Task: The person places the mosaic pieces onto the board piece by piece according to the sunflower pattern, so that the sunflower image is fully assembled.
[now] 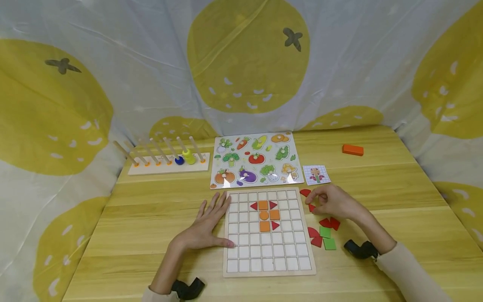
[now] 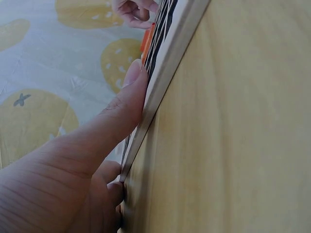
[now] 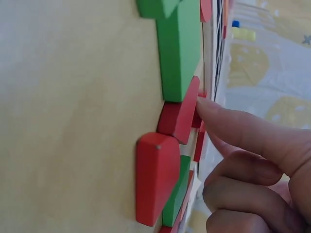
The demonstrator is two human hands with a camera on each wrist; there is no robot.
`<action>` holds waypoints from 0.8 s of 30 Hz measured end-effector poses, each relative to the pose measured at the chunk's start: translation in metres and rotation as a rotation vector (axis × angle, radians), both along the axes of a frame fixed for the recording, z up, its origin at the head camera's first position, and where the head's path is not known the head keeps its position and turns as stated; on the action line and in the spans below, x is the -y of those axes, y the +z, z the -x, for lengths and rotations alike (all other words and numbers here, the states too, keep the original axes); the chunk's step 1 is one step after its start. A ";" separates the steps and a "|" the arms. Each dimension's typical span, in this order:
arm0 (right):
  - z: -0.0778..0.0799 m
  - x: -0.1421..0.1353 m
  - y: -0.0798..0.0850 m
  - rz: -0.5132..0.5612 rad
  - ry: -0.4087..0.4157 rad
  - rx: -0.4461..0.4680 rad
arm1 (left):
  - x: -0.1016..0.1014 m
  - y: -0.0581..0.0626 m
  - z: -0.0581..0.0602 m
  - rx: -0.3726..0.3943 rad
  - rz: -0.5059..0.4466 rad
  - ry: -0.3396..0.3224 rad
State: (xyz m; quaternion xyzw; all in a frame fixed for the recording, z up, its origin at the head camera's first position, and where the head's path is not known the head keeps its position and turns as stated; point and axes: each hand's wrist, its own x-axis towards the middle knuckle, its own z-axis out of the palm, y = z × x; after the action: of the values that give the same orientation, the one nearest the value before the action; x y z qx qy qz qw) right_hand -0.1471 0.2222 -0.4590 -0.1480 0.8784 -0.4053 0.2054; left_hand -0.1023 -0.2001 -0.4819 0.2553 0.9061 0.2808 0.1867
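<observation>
A wooden grid board [image 1: 260, 251] lies on the table, with several orange squares [image 1: 265, 226], an orange circle [image 1: 263, 215] and red triangles [image 1: 275, 225] in its upper middle. My left hand [image 1: 200, 233] rests along the board's left edge, fingers and thumb extended. To the right of the board, my right hand [image 1: 333, 201] pinches a small red piece [image 1: 311, 208] between thumb and fingers; its full shape is hidden. Close by lie red quarter-circle pieces [image 1: 312, 232] and two green squares [image 1: 329, 244]. In the right wrist view, the thumb tip touches red beyond a green block [image 3: 180, 53].
Behind the board lies a vegetable puzzle [image 1: 256, 158]. A small pattern card [image 1: 316, 175] sits to its right, and farther off is an orange block [image 1: 353, 150]. At the back left stands a peg rack [image 1: 170, 167] with blue and yellow beads.
</observation>
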 end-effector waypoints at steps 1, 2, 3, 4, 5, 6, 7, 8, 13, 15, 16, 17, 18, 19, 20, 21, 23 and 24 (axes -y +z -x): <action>0.000 0.000 0.000 -0.001 0.005 -0.001 | 0.000 0.000 0.000 -0.001 0.000 0.000; 0.001 0.000 -0.001 -0.005 0.005 -0.001 | 0.000 0.000 0.000 0.000 0.000 0.000; 0.001 -0.001 -0.001 -0.008 0.008 -0.004 | 0.000 0.000 0.000 -0.001 0.000 -0.001; 0.001 -0.001 -0.001 -0.016 0.007 -0.003 | 0.000 0.001 0.000 0.001 0.000 -0.002; 0.001 -0.002 -0.001 -0.025 0.004 -0.002 | 0.000 0.001 0.000 0.002 -0.003 -0.003; 0.001 -0.002 -0.001 -0.031 -0.001 0.001 | 0.000 0.001 0.000 0.002 -0.005 -0.003; 0.001 -0.003 -0.001 -0.034 -0.005 0.008 | 0.000 0.002 0.000 0.004 -0.008 -0.004; 0.001 -0.004 0.000 -0.034 -0.008 0.016 | 0.000 0.002 0.000 0.005 -0.012 -0.004; 0.002 -0.008 0.001 -0.020 0.006 0.030 | 0.000 0.003 -0.001 0.005 -0.016 -0.003; 0.002 -0.008 0.000 -0.016 0.014 0.025 | 0.000 0.003 -0.001 0.003 -0.013 -0.002; 0.002 -0.008 0.000 -0.016 0.012 0.025 | 0.000 0.003 -0.001 0.003 -0.011 -0.001; 0.002 -0.008 0.000 -0.020 0.011 0.021 | 0.000 0.003 -0.001 0.003 -0.009 -0.002; 0.002 -0.007 0.000 -0.024 0.009 0.016 | 0.000 0.003 0.000 0.003 -0.008 -0.002; 0.002 -0.007 0.000 -0.030 0.004 0.006 | 0.000 0.003 0.000 0.004 -0.007 -0.002; 0.002 -0.007 0.001 -0.033 -0.005 0.000 | 0.000 0.003 0.000 0.005 -0.006 -0.003; 0.002 -0.006 0.002 -0.034 -0.015 -0.007 | 0.000 0.002 0.000 0.004 -0.006 -0.003; 0.001 -0.003 0.005 -0.030 -0.035 -0.022 | 0.000 0.002 0.000 0.003 -0.005 -0.004; 0.000 0.000 0.006 -0.023 -0.044 -0.029 | 0.000 0.002 0.000 0.003 -0.005 -0.004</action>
State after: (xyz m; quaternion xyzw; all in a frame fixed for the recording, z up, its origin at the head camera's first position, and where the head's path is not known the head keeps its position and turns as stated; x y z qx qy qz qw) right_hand -0.1472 0.2223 -0.4527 -0.1324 0.8889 -0.3974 0.1853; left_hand -0.1026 -0.2001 -0.4797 0.2571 0.9047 0.2832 0.1878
